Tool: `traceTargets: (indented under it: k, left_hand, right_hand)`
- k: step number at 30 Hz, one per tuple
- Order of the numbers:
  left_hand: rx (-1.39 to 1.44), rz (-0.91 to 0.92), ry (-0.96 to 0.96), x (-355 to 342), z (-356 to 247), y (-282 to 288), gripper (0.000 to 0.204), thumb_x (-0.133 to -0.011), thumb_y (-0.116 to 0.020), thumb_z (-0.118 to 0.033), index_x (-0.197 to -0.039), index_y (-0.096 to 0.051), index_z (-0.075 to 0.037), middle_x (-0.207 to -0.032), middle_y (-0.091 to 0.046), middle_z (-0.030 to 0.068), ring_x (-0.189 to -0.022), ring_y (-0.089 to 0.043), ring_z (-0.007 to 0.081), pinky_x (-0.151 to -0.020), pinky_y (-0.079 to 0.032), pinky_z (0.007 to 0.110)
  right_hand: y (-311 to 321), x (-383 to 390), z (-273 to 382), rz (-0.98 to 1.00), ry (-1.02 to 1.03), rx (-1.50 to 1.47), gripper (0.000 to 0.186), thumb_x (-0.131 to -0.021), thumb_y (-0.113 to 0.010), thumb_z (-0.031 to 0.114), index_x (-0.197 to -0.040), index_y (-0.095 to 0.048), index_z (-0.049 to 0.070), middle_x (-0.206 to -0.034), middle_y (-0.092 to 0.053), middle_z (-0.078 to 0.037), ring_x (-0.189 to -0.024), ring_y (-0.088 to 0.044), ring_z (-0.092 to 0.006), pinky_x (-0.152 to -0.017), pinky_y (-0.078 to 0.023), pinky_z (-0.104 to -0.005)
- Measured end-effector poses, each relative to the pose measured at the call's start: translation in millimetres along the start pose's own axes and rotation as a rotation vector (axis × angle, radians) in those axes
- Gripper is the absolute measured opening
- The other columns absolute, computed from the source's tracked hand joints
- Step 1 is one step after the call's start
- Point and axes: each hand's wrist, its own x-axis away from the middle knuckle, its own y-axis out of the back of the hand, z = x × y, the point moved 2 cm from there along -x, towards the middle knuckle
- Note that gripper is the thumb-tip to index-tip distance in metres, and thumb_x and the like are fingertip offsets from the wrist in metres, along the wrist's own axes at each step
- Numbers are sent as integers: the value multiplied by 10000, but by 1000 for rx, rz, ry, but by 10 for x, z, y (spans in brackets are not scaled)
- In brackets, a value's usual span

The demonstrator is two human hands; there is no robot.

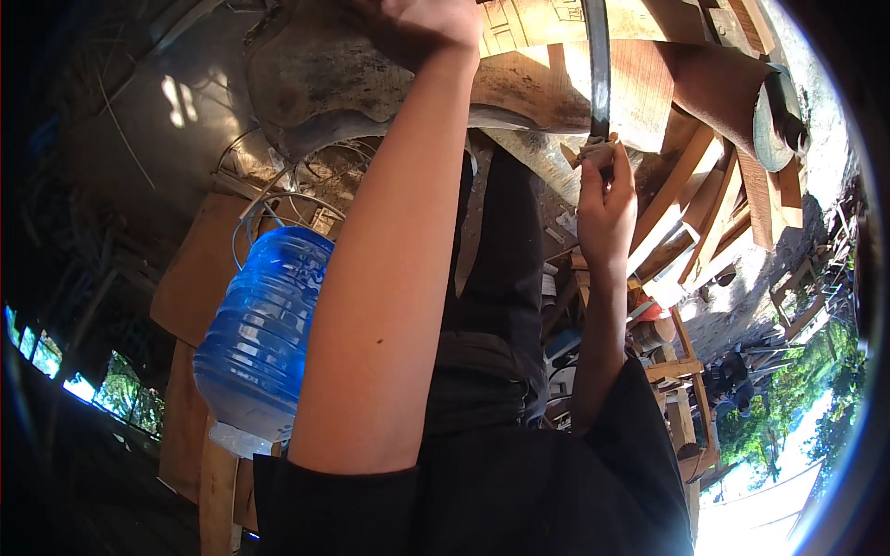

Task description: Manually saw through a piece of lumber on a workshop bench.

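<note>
My right hand (607,208) pinches a crumpled grey-brown wad (598,153) between thumb and fingers. A long, narrow dark strip (598,69), which looks like metal, runs from that wad up past the top edge of the view. Beneath the strip lies a wide brown wooden board (547,88), partly sunlit, with line markings near its far edge. My left arm reaches across the middle to the top, where my left hand (426,23) is over the far wood. The upper edge cuts off its fingers, so what they touch is hidden.
A blue water jug (264,324) lies tilted left of my arm, beside looped wire or cable (278,199). On the right, several wood offcuts (681,204) are piled near a curved wooden piece (732,97). A wooden frame (681,371) stands lower right.
</note>
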Motion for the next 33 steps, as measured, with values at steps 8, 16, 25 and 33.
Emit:
traceTargets:
  k: [8, 16, 25, 33]
  left_hand:
    - [20, -21, -3, 28, -49, -12, 407, -760, -528, -174, -1158, -510, -92, -1323, -376, 228, -1229, -345, 396, -1058, -241, 416]
    - [20, -33, -39, 3, -19, -51, 403, -752, -529, -171, -1144, -504, -84, -1319, -372, 242, -1217, -356, 400, -1061, -241, 405]
    - [30, -46, -57, 32, -95, -95, 330, -736, -524, -151, -1060, -532, -91, -1233, -451, 234, -1153, -422, 400, -1026, -296, 426]
    - [11, -60, -35, -17, 37, -54, 384, -736, -539, -141, -1120, -533, -113, -1272, -424, 233, -1195, -382, 401, -1050, -262, 418]
  right_hand:
    - [-59, -6, 75, 70, 22, -69, 161, -837, -543, 105, -903, -447, -7, -681, -593, -136, -586, -586, -247, -547, -451, -347]
    - [-197, 658, -245, 72, 102, 214, 185, -897, -491, 176, -977, -423, 24, -631, -570, -216, -604, -577, -404, -486, -439, -456]
    - [-454, -282, 375, -76, 446, 542, 304, -880, -513, 206, -942, -451, -85, -529, -558, -165, -462, -589, -268, -388, -451, -346]
    - [-306, 392, 97, 57, 216, 470, 222, -896, -474, 195, -859, -412, -15, -520, -552, -186, -471, -586, -312, -396, -464, -386]
